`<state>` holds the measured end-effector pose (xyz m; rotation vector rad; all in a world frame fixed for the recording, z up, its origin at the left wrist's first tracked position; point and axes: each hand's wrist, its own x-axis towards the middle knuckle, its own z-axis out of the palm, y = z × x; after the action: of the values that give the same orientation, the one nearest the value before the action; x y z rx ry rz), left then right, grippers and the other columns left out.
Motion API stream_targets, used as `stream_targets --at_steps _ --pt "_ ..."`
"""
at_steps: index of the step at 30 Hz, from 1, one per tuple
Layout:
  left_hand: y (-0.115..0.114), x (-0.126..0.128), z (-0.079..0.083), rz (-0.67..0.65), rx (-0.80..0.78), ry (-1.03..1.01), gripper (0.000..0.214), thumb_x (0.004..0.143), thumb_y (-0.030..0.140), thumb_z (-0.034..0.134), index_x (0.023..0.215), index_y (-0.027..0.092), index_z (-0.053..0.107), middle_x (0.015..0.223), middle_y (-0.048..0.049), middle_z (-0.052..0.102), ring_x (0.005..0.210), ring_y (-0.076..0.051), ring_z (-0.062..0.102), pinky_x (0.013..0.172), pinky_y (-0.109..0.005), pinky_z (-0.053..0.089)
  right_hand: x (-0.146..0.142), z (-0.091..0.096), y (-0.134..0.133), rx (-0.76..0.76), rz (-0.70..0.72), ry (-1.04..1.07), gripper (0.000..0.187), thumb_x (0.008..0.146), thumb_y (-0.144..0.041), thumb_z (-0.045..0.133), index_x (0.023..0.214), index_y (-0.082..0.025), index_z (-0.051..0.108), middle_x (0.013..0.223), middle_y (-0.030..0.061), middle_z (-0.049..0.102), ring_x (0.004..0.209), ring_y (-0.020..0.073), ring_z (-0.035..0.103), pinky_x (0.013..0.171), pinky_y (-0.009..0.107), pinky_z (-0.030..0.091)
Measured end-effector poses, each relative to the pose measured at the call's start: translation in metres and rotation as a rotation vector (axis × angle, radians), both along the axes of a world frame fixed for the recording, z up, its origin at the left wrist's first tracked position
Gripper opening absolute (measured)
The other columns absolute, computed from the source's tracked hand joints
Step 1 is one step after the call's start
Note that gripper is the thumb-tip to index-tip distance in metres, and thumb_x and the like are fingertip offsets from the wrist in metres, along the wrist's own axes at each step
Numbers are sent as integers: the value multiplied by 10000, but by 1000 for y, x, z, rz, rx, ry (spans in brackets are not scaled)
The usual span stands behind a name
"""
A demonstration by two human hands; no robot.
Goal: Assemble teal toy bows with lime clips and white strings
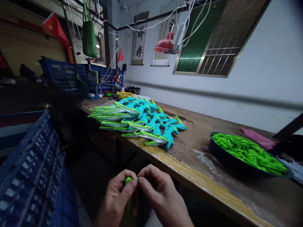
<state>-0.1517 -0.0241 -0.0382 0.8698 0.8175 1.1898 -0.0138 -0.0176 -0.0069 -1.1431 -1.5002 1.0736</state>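
Note:
Both hands meet low in the middle of the head view, in front of the table edge. My left hand (118,194) is closed around a bright green plastic piece (128,180), whose lower part runs down behind the fingers. My right hand (161,192) pinches a thin white string (135,178) at the fingertips, close against my left thumb and finger. Beyond them on the table lies a stack of turquoise and green toy bows (153,123) with white strings. A dark basin (214,149) of small green plastic parts (248,154) stands at the right.
The wooden table (189,164) has a yellow taped front edge. A blue crate (30,170) stands close on my left, with more blue crates (63,74) at the back. A pink cloth (259,138) lies behind the basin. A red lamp (165,45) hangs above.

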Motion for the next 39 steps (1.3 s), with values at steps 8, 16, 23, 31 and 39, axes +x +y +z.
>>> stream_targets --at_steps 8,16,23,31,39 --pt "1 3 -10 -8 -1 -101 376 806 542 783 821 192 646 444 55 545 347 -80 450 375 -156 322 6 -19 -10 388 8 -228 162 1014 -204 470 884 -202 567 818 4 579 681 112 578 613 188 469" --pt "5 5 -1 -43 -169 -383 362 657 365 931 676 150 639 466 65 492 389 -31 406 416 -123 292 11 1 2 864 153 -451 178 1027 -87 387 948 -194 505 945 64 593 859 171 569 695 255 481" --pt "3 5 -5 -21 -18 -63 407 760 525 822 732 171 624 434 43 549 342 -68 425 381 -164 273 20 2 -5 492 110 -451 168 996 -170 405 858 -210 493 766 -2 557 656 130 522 595 228 426" --pt "5 0 -2 -7 122 270 433 864 594 664 845 163 626 431 28 562 354 -86 453 416 -179 313 13 1 -4 211 -1 -223 127 898 -151 534 780 -201 531 680 -33 567 615 110 534 555 186 417" --pt "6 -4 -12 -136 132 71 346 950 506 594 838 180 571 489 65 467 410 -74 392 434 -185 273 8 -26 -10 760 -126 -410 170 984 -46 500 962 -175 611 859 42 608 729 122 616 636 194 503"
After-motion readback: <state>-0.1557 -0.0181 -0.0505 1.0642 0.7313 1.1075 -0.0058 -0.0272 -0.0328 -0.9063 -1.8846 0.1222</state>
